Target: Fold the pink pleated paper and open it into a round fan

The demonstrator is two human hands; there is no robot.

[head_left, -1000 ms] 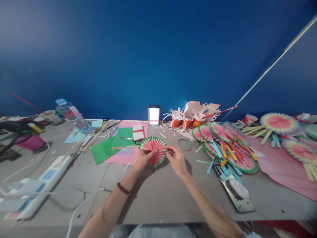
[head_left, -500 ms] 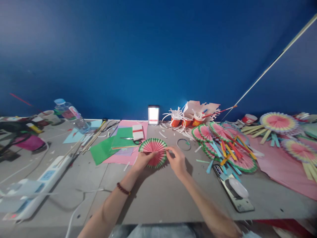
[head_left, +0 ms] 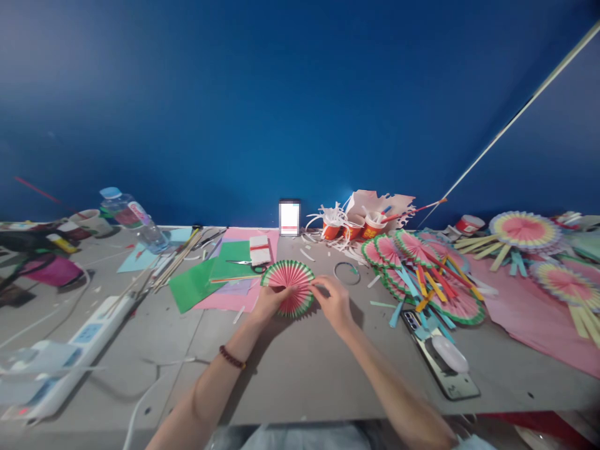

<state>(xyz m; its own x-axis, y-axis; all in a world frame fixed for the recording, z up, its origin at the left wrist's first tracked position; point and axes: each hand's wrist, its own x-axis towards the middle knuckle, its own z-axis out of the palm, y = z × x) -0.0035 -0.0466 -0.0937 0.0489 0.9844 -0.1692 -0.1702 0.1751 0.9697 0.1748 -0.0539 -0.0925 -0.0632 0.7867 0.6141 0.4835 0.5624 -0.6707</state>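
Observation:
A round pleated paper fan [head_left: 289, 275], pink with a green and white rim, is held up over the middle of the table. My left hand [head_left: 269, 302] grips its lower left part, with the thumb across the front pleats. At the fan's right edge my right hand [head_left: 334, 300] pinches with thumb and index finger against the rim. Scissors [head_left: 244, 263] and a white pad with a red band [head_left: 259, 250] lie just behind the fan, on green paper [head_left: 197, 289] and pink sheets.
Finished fans [head_left: 424, 250] with coloured strips are piled on the right, near a phone [head_left: 440, 356] with a white case on top. Red cups [head_left: 351, 227] with paper strips stand at the back. On the left are a power strip [head_left: 79, 350], a bottle [head_left: 135, 219] and thin sticks [head_left: 175, 262].
Both hands keep their hold on the fan, and it has hardly moved. The whole view has shifted very slightly.

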